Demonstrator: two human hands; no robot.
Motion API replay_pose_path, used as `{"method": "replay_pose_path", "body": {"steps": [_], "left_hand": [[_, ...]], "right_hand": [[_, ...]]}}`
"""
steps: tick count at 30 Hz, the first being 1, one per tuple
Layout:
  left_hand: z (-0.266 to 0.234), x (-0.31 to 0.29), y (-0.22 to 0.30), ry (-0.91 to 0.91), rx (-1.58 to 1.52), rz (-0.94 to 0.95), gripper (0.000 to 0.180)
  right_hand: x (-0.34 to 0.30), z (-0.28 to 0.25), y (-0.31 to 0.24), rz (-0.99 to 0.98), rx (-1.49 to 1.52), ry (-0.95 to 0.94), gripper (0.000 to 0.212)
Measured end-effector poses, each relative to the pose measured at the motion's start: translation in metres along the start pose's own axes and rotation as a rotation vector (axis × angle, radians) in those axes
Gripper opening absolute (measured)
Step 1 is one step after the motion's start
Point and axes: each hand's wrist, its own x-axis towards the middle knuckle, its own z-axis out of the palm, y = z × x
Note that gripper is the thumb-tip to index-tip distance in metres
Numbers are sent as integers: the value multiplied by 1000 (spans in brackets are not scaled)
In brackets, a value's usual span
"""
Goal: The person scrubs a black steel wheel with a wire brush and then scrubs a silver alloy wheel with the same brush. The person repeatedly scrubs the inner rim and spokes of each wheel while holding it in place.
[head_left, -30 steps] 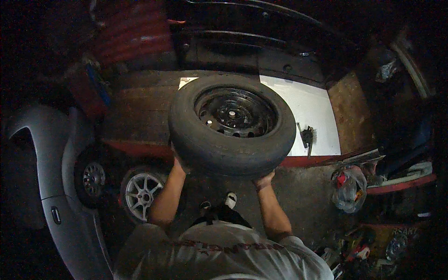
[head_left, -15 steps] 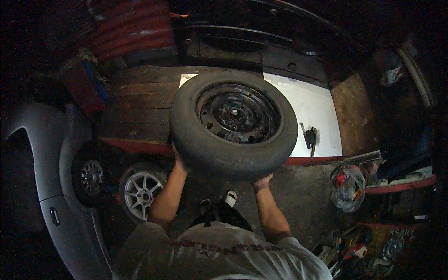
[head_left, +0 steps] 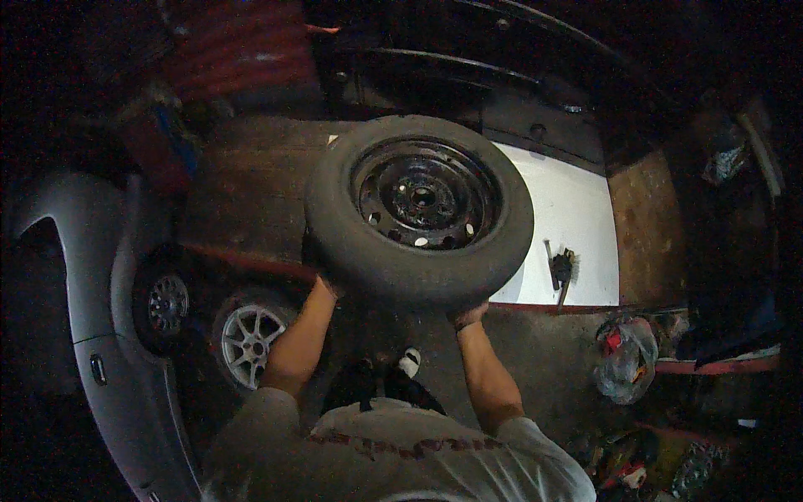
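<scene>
Together, two grips (head_left: 331, 287) (head_left: 470, 315) hold one wheel (head_left: 418, 213).

Looks like a dim garage or car workshop, judging by the black-rimmed tire (head_left: 420, 221) mid-frame, a spoked wheel (head_left: 251, 345) and a darker wheel (head_left: 169, 303) toward lower left, and a silver car body (head_left: 94, 284) along the left edge. Fitted out with a worn wooden bench (head_left: 242, 188) at upper middle, and with piled clutter (head_left: 623, 473) at lower right.

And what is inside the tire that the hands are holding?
A black wheel rim with several holes sits inside the tire. The tire's inner cavity and the rim's back are hidden.
</scene>
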Motion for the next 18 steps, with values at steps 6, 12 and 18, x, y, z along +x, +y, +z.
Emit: {"method": "replay_pose_path", "body": {"steps": [6, 12, 18], "left_hand": [[-9, 16, 1, 46, 295, 48, 75], [-48, 47, 13, -36, -102, -69, 75], [-64, 56, 6, 66, -4, 60, 75]], "right_hand": [[19, 0, 6, 1, 53, 72, 65], [35, -12, 13, -164, 33, 169, 64], [35, -35, 20, -178, 32, 220, 58]]}}
